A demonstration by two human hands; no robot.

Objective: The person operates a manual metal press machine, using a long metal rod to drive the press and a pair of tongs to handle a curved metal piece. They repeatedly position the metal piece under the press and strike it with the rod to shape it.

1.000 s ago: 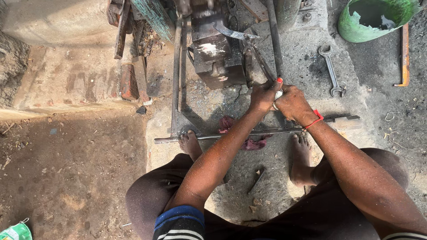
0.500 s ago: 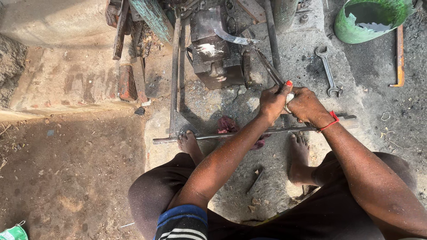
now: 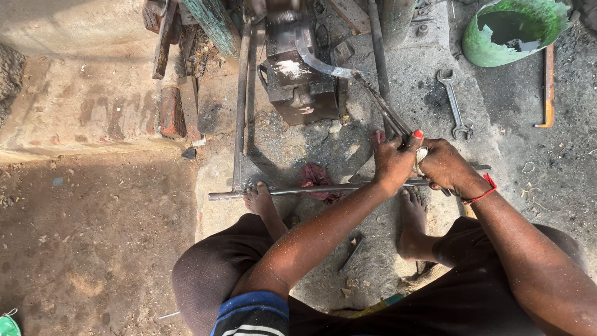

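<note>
Gritty concrete; left hand (image 3: 393, 163) and right hand (image 3: 446, 168) hide tool's grip.

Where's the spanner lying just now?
The spanner lies on the concrete floor in the upper right of the head view, past the right hand, below and left of the green bucket.

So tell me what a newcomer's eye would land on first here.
First, the two hands at centre right: the left hand and right hand meet around thin metal rods and a small white piece. Next, the long steel bar lying across the ground under both bare feet. Then the torn green bucket at top right, with a spanner beside it.
</note>
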